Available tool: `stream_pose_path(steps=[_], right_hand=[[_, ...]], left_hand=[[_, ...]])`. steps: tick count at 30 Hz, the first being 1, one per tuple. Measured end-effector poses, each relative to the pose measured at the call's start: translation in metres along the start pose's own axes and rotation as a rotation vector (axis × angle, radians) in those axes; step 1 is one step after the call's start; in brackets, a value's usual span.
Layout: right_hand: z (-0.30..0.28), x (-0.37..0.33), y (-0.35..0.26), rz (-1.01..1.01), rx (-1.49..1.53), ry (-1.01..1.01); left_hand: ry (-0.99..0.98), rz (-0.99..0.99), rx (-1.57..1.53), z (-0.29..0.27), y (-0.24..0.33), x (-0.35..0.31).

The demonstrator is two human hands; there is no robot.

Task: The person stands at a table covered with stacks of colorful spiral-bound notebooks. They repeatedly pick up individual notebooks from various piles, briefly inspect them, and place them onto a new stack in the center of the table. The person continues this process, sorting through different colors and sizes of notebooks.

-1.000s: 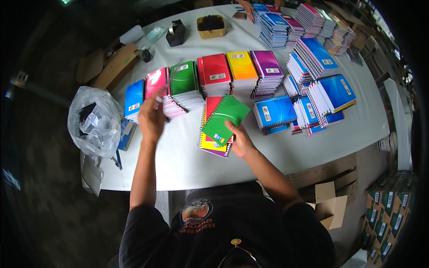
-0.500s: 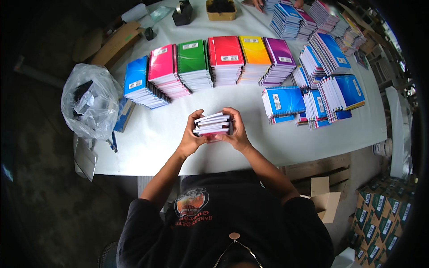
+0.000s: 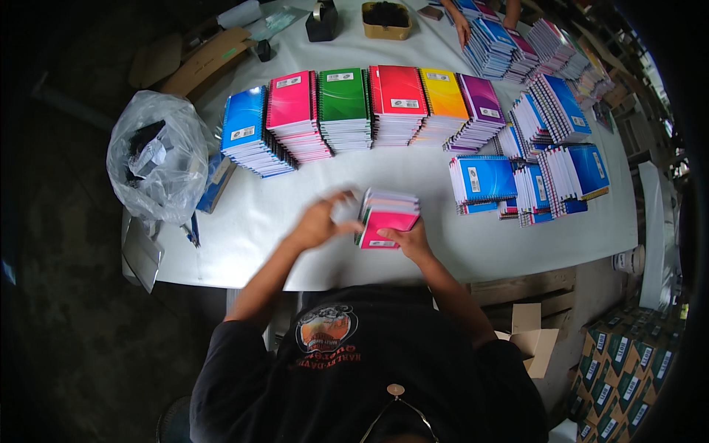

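Note:
My right hand (image 3: 412,241) grips a small stack of spiral notebooks (image 3: 390,221) by its right side, thumb on the pink top cover. The stack is held above the white-covered table, in front of my body, its page edges showing at the far side. My left hand (image 3: 319,224) is just left of it, a little smeared by motion, fingers apart and thumb near the stack's edge. Beyond my hands, notebook piles stand in a curved row: blue (image 3: 244,125), pink (image 3: 289,103), green (image 3: 344,100), red (image 3: 399,92), yellow (image 3: 443,96) and purple (image 3: 480,103).
Several heaps of blue notebooks (image 3: 484,179) lie on the right. A clear plastic bag (image 3: 159,177) sits at the left edge. A tape dispenser (image 3: 321,26) and a yellow tub (image 3: 386,23) stand at the back. Another person's hand (image 3: 461,31) touches notebooks far right. An open carton (image 3: 533,340) is below.
The stack has been turned so its pink cover faces up. My left hand has let go of it and moved left, while my right hand still grips it.

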State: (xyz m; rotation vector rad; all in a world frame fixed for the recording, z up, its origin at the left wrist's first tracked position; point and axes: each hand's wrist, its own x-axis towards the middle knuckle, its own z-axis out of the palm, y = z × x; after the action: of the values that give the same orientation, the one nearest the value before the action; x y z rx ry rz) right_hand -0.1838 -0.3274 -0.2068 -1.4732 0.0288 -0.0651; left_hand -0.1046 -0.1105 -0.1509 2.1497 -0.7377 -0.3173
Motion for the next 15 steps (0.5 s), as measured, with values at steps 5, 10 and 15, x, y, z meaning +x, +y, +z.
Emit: stream_pose_path(steps=[5,10,15], right_hand=[[0.01,0.012,-0.029,0.27,0.534,0.072],[0.029,0.011,-0.032,0.2,0.797,0.165],[0.045,0.013,-0.028,-0.015,0.885,0.233]], left_hand=[[0.538,0.0,1.035,-0.133,-0.027,0.021],[0.966,0.035,-0.344,-0.113,0.018,0.007],[0.55,-0.17,-0.038,0.02,0.055,-0.017]])
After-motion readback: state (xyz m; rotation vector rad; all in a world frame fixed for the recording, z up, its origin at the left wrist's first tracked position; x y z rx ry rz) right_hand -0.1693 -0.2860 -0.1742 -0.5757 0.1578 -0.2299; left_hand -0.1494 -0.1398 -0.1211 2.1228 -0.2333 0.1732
